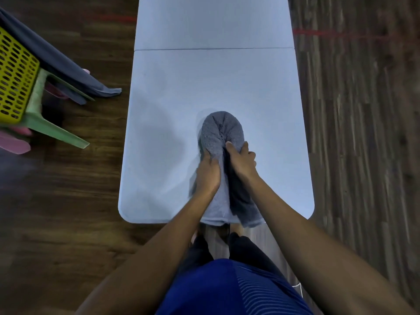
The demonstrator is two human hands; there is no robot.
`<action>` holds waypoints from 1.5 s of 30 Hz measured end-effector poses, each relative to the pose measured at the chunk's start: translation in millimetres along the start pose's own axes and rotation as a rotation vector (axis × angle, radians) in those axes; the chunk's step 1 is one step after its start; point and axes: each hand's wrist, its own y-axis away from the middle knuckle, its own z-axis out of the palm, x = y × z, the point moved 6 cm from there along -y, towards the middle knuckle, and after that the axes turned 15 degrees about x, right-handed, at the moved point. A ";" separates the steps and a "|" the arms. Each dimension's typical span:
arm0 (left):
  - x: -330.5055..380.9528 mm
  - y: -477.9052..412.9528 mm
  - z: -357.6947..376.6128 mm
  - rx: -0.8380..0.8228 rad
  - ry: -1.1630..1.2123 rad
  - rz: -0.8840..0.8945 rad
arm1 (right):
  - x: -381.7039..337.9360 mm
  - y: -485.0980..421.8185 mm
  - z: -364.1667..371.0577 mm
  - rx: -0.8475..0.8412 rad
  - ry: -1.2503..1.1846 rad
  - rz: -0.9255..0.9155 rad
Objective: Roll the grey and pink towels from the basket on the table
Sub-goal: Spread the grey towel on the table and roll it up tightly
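**A:** Far left: yellow perforated plastic basket (16, 76) on a pale green plastic stool (45, 123), with a dark slate cloth (68, 71) draped over its rim. Beneath, pink shapes (13, 144); towel or not, I cannot tell.

**B:** Noted. Centre?

**A:** Pale blue folding worktop (204, 76). A grey terry towel (221, 130) lies along it, bunched lengthwise. Its far end is humped and its near end droops over the near edge.

**B:** Hands?

**A:** The left hand (208, 173) has its fingers curled round the towel's left fold, gripping. The right hand (242, 159) is just beside it, thumb on top, fingers wrapped round the darker right fold. Neither is spread.

**B:** No roll yet, by the look of it.

**A:** My reading too. To do it well, part the folds, lay the towel flat, press the hump out with open palms and square the long edges. Then start at one short end with a tight first turn, hands level so it doesn't cone.

**B:** Risk?

**A:** The overhang. Its weight may drag the cloth off, so draw it fully onto the worktop first.
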 end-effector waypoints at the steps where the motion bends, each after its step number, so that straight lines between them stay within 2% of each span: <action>1: -0.9 -1.8 -3.4 -0.005 0.033 -0.047 | 1.1 1.9 -0.3 -0.006 0.001 -0.014; 4: -11.2 -3.9 -13.5 -0.087 0.344 -0.274 | 2.6 15.0 4.8 0.058 0.178 -0.124; 5: -17.1 -6.3 -18.6 -0.101 0.381 -0.296 | 3.0 19.3 8.9 0.103 0.257 -0.158; 7: -27.5 -11.7 -37.4 -0.066 0.218 -0.172 | 3.4 24.1 18.6 0.184 0.390 -0.211; 9: -42.0 -18.1 -64.3 0.123 -0.146 0.083 | 2.7 24.3 26.3 0.229 0.543 -0.280; 11: -54.9 -15.6 -87.7 0.288 -0.446 0.244 | -1.0 20.5 29.6 0.209 0.663 -0.380; 14: -82.5 -12.8 -101.9 0.261 -0.704 0.328 | -7.2 12.2 24.0 0.130 0.763 -0.590; 16: -104.7 -10.7 -109.0 0.228 -0.773 0.323 | -6.3 8.2 17.6 0.090 0.786 -0.711; 19: -122.4 1.0 -111.0 0.224 -0.830 0.369 | -4.3 8.1 14.5 0.065 0.772 -0.779; 24: -116.2 -1.2 -118.2 0.192 -0.797 0.262 | -18.0 21.6 22.9 0.005 0.650 -0.810; 28: -104.0 2.3 -168.8 0.281 -0.651 0.162 | -47.0 65.6 54.9 -0.115 0.576 -0.866; 32: -109.8 10.8 -251.6 0.349 -0.599 0.080 | -88.3 124.9 105.7 -0.204 0.501 -0.926; 40: -146.6 16.0 -452.9 0.653 -0.540 0.047 | -157.9 244.1 242.6 -0.408 0.418 -1.111; 45: -167.5 -13.6 -549.7 0.754 -0.520 0.015 | -204.2 292.2 320.5 -0.424 0.432 -1.110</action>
